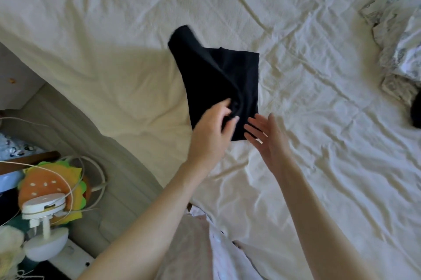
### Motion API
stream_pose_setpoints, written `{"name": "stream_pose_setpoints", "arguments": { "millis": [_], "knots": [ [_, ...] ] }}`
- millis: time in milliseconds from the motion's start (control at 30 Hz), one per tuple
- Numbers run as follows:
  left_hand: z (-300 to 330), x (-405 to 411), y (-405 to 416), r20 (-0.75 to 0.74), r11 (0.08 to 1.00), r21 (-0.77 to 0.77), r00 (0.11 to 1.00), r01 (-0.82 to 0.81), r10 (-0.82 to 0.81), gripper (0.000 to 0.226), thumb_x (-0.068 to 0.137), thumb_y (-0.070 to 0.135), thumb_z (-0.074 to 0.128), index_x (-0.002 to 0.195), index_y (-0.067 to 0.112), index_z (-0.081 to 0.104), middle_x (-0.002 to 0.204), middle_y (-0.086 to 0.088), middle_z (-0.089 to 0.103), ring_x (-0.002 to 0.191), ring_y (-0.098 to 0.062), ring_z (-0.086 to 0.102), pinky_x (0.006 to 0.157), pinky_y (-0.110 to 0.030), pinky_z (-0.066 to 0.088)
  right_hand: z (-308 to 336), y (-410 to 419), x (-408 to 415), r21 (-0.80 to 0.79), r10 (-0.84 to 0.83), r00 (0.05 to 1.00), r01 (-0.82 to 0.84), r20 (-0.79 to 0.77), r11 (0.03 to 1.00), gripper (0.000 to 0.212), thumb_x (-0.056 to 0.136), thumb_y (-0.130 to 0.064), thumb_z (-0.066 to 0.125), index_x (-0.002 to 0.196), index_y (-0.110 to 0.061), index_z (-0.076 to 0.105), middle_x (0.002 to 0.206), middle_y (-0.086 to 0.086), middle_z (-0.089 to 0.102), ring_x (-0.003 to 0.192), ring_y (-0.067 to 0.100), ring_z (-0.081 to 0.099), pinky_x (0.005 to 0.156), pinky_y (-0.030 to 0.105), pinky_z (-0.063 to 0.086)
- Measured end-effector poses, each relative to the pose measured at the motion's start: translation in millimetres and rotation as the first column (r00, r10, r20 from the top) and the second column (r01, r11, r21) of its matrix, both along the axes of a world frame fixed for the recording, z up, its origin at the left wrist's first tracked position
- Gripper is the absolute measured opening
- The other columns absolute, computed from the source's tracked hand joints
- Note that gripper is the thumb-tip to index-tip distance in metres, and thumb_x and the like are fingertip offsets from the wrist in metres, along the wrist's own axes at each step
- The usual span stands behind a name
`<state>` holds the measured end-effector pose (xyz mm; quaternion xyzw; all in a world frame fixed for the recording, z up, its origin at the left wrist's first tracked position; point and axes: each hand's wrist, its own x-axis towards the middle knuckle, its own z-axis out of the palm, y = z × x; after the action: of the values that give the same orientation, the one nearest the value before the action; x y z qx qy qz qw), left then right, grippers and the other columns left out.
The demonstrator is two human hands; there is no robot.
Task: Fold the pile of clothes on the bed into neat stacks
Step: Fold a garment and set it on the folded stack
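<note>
A black garment (218, 76) hangs partly folded above the cream bed sheet (319, 143), its upper left corner flapping up and blurred. My left hand (213, 129) pinches the cloth near its lower edge between thumb and fingers. My right hand (266, 136) is beside it on the right, fingers straight and spread, the fingertips at the garment's lower right corner and holding nothing. Another dark piece of clothing (415, 112) shows at the right edge, mostly cut off.
A crumpled patterned duvet (401, 24) lies at the upper right of the bed. At the left, beside the bed's edge, stand a white lamp (45, 231), a burger-shaped cushion (52, 186) and loose cables. Pale pink cloth (205, 245) is below my arms.
</note>
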<state>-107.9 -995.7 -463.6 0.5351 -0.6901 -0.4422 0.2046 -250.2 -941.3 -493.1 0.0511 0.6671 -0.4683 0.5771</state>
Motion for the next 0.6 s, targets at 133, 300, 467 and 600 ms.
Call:
{"name": "stream_pose_setpoints", "arguments": {
  "millis": [133, 300, 467, 600],
  "knots": [
    [-25, -18, 25, 0.137, 0.935, 0.075, 0.925, 0.347, -0.354, 0.035, 0.092, 0.024, 0.058, 0.125, 0.011, 0.058, 0.14, -0.002, 0.048, 0.131, -0.016, 0.04, 0.103, -0.024, 0.029, -4, 4, -14, 0.056, 0.111, 0.993, -0.109, -0.032, 0.992, 0.039, 0.098, -0.041, 0.043, 0.11, -0.011, 0.064, 0.104, 0.003, 0.071, 0.096, 0.016, 0.068, 0.084, 0.031, 0.055],
    [-49, 24, 30, 0.439, 0.972, 0.021, 0.872, 0.233, -0.219, 0.037, 0.082, -0.002, 0.06, 0.118, 0.005, 0.061, 0.122, -0.014, 0.055, 0.114, -0.031, 0.05, 0.094, -0.038, 0.041, -20, -6, -14, 0.252, 0.156, 0.964, -0.1, -0.214, 0.963, 0.019, 0.093, -0.019, 0.058, 0.102, -0.004, 0.063, 0.1, 0.01, 0.068, 0.09, 0.02, 0.067, 0.073, 0.025, 0.055],
    [-63, 49, 27, 0.481, 0.964, 0.077, 0.838, 0.254, -0.259, 0.037, 0.088, 0.002, 0.057, 0.125, 0.006, 0.057, 0.133, -0.013, 0.045, 0.116, -0.028, 0.046, 0.092, -0.037, 0.041, -29, 0, -14, 0.345, 0.253, 0.907, -0.131, -0.337, 0.929, 0.009, 0.091, -0.013, 0.058, 0.092, -0.005, 0.061, 0.091, 0.007, 0.066, 0.076, 0.015, 0.066, 0.063, 0.021, 0.052],
    [-67, 46, 23, 0.261, 0.992, 0.126, 0.965, -0.012, -0.022, 0.025, 0.091, 0.006, 0.057, 0.115, 0.001, 0.057, 0.119, -0.009, 0.047, 0.101, -0.019, 0.053, 0.083, -0.019, 0.046, -34, 9, -14, 0.369, 0.285, 0.886, -0.144, -0.364, 0.918, 0.013, 0.092, -0.016, 0.058, 0.079, -0.016, 0.058, 0.083, -0.001, 0.06, 0.082, 0.016, 0.059, 0.078, 0.03, 0.053]
  ]
}}
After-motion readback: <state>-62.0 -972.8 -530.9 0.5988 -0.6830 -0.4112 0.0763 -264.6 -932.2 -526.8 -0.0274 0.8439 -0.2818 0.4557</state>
